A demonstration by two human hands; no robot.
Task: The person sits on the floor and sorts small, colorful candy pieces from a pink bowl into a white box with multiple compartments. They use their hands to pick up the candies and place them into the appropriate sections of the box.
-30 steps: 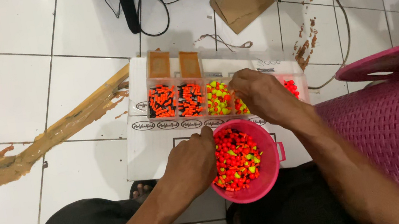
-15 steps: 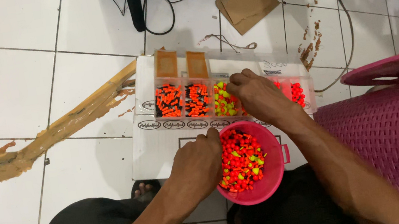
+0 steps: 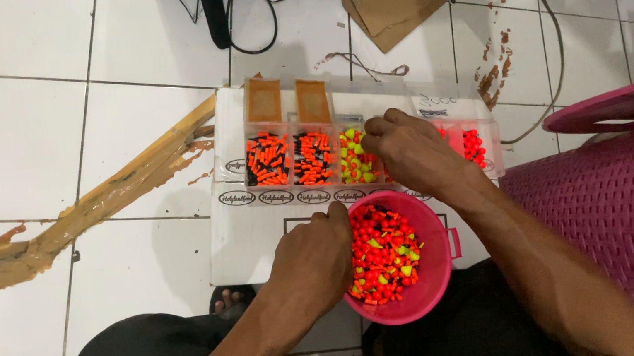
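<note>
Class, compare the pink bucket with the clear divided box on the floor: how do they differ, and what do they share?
The pink bucket is round and opaque; the clear divided box is long, flat and see-through. The bucket holds one mixed heap of red, orange and yellow-green pieces; the box keeps them apart by compartment. The left hand is at the bucket's rim; the right hand is over the box. Both hold small bright pieces.

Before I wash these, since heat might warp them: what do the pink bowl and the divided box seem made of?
The pink bowl looks like moulded plastic: glossy, even colour, thin rim. The divided box seems clear, slightly cloudy plastic, since the beads show through its walls.
</note>
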